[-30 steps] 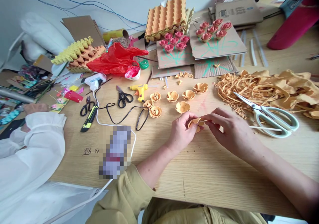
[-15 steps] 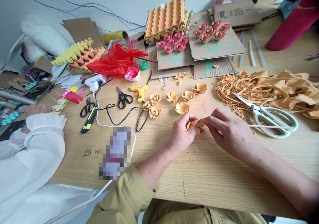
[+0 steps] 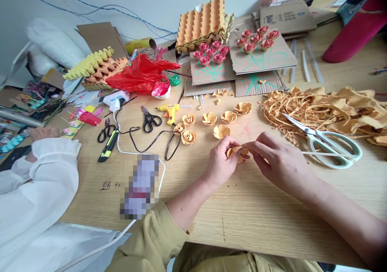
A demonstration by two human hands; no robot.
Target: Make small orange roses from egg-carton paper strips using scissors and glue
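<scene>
Close to the table's front edge, my left hand (image 3: 220, 161) is closed around an orange egg-carton flower (image 3: 234, 154), partly hidden by the fingers. My right hand (image 3: 279, 161) meets it from the right, thumb and fingertips pinching the edge of a petal. Just beyond the hands lie several loose orange flowers, the nearest an open-petalled one (image 3: 221, 131). A group of fuller, rose-like flowers (image 3: 189, 137) sits farther left. Large pale-handled scissors (image 3: 328, 145) rest to the right, with a thin white stick (image 3: 326, 154) across their handles.
Orange carton scraps (image 3: 317, 106) are heaped at right. A yellow glue gun (image 3: 169, 112), small black scissors (image 3: 151, 120) and a utility knife (image 3: 109, 146) lie left. Pink flowers (image 3: 211, 54) stand on cardboard behind. Another person's white sleeve (image 3: 57, 171) is at left. A pink bottle (image 3: 353, 30) lies far right.
The petal at my fingertips has folded down slightly over the flower. Both hands keep nearly the same place and grip; the view has shifted very slightly.
</scene>
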